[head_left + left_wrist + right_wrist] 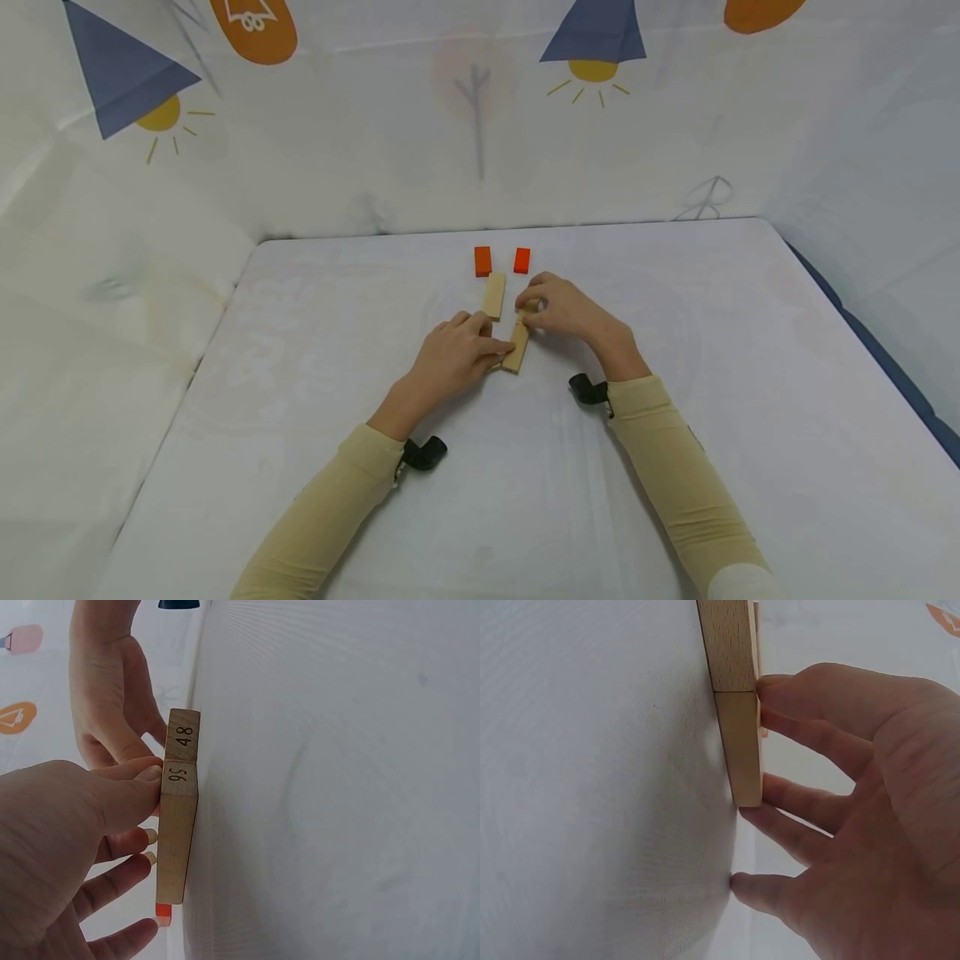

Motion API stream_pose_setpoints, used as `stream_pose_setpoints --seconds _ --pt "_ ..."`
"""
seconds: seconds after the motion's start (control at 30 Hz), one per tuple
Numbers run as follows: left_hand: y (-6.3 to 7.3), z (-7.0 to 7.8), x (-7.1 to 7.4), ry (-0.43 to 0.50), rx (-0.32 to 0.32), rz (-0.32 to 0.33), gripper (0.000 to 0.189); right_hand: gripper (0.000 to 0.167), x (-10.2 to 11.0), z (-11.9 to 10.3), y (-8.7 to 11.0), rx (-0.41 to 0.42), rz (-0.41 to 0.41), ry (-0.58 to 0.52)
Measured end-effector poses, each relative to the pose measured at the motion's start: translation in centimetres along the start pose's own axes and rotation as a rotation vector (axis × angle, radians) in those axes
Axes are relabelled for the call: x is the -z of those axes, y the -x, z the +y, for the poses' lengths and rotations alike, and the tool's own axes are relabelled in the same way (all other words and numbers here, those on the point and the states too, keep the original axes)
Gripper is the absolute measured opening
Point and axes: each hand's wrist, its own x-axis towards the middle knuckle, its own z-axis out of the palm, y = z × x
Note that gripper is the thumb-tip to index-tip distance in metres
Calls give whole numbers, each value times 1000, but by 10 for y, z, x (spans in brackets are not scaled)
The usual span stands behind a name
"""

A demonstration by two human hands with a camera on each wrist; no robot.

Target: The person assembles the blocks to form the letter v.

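Note:
My left hand [456, 352] is low over the table, with its thumb against a flat wooden block [174, 840] carrying a printed number. That thumb lies where it meets a second block [182, 735] marked 48, and the other fingers come down along the top edge. To the right, my right hand [567, 308] pinches a wooden block [740, 750] lengthwise, thumb at one end and fingertips at the other. This block abuts another wooden block [516, 348] end to end. Just beyond my left fingers lies one more wooden block [493, 296].
Two orange-red blocks [483, 261] sit at the far side, the second red block [522, 260] to the right. White cloth covers the table [360, 300], and a printed white curtain [390, 142] hangs behind its back edge. Black wrist cameras [425, 453] project beside both wrists.

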Motion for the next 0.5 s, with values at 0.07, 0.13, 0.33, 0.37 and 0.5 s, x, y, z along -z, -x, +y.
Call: stream_pose_setpoints --seconds 0.07,0.13,0.33,0.37,0.5 --pt "0 0 1 -4 4 -3 23 30 0 0 0 -2 1 1" --pt "0 1 2 -8 6 -1 23 30 0 0 -1 -4 3 -1" --pt "0 1 3 -3 2 -1 22 30 0 0 0 -9 9 -5" --pt "0 1 3 -3 2 -2 22 31 0 0 0 -9 9 -4" --pt "0 1 2 1 4 -1 22 32 0 0 1 -11 6 -4"
